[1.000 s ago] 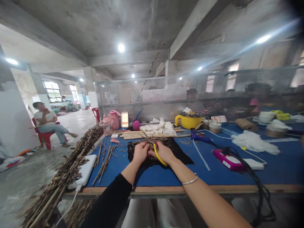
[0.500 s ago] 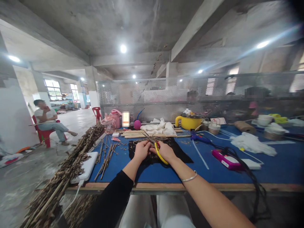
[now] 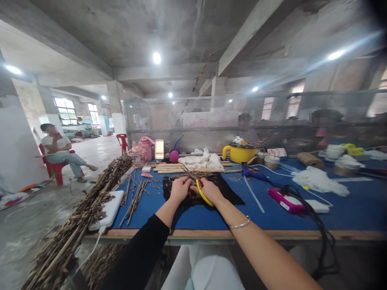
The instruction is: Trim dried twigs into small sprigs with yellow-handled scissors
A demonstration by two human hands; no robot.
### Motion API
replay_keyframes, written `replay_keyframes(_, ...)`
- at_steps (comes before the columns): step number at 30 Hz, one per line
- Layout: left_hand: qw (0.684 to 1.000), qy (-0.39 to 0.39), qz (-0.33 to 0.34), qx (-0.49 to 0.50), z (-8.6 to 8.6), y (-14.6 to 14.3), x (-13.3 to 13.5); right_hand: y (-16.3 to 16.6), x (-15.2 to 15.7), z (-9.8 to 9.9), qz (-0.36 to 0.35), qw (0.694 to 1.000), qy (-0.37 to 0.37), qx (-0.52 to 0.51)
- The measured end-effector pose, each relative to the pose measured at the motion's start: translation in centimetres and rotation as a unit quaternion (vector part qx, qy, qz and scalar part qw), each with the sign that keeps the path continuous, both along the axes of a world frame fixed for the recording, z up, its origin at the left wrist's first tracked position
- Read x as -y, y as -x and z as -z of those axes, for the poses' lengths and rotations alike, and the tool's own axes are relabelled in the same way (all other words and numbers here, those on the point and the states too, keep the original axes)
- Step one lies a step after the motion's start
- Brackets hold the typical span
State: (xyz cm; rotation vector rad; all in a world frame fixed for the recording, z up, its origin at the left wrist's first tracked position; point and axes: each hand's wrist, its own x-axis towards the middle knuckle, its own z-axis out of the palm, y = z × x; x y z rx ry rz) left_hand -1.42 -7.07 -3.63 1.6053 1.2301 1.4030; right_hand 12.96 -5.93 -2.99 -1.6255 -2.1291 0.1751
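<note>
My right hand (image 3: 211, 190) is closed round yellow-handled scissors (image 3: 202, 192), whose blades point up and left toward a thin dry twig (image 3: 188, 174). Just left of it, my left hand (image 3: 180, 188) pinches that twig, fingers curled. Both hands hover over a black cloth (image 3: 226, 192) strewn with twig bits on the blue table (image 3: 211, 217). A silver bangle (image 3: 240, 223) circles my right wrist; the left arm wears a black sleeve.
A big bundle of dry stalks (image 3: 87, 209) leans off the table's left edge beside a white power bank (image 3: 109, 205). Wooden sticks (image 3: 187, 169), white rags, a yellow pot (image 3: 240, 154), a blue glue gun (image 3: 254, 174), a pink device (image 3: 286, 201) with black cable. A person sits on a red chair (image 3: 56, 171) at left.
The view has shifted slightly; my hands stay together over the black cloth, with the scissors still at the twig.
</note>
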Motion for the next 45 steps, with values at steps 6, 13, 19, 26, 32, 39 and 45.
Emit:
replay_keyframes(6, 1.0, 0.01, 0.004, 0.004, 0.19, 0.13, -0.21, 0.01, -0.07, 0.06, -0.002, 1.0, 0.002, 0.0)
replay_keyframes(13, 0.999, 0.033, 0.016, 0.038, 0.28, -0.08, -0.47, -0.08, -0.12, 0.43, -0.003, 1.0, -0.017, -0.015)
replay_keyframes(19, 0.997, 0.034, 0.041, 0.052, 0.36, -0.39, -0.44, -0.42, -0.48, 0.81, -0.026, 0.999, -0.02, -0.034)
replay_keyframes(26, 0.999, 0.018, 0.028, 0.005, 0.31, -0.28, -0.1, -0.9, -0.64, 0.77, -0.03, 0.999, -0.007, -0.033)
replay_keyframes(32, 0.999, 0.021, 0.024, 0.019, 0.18, -0.34, 0.07, -0.38, -0.19, 0.7, -0.038, 0.998, -0.019, -0.05)
replay_keyframes(39, 1.0, -0.008, 0.012, 0.007, 0.78, -0.24, -0.46, -0.08, 0.1, 0.23, 0.015, 1.0, -0.015, -0.012)
replay_keyframes(45, 1.0, -0.016, 0.009, -0.011, 0.96, 0.0, -0.72, -0.1, -0.01, 0.16, 0.027, 1.0, 0.0, -0.014)
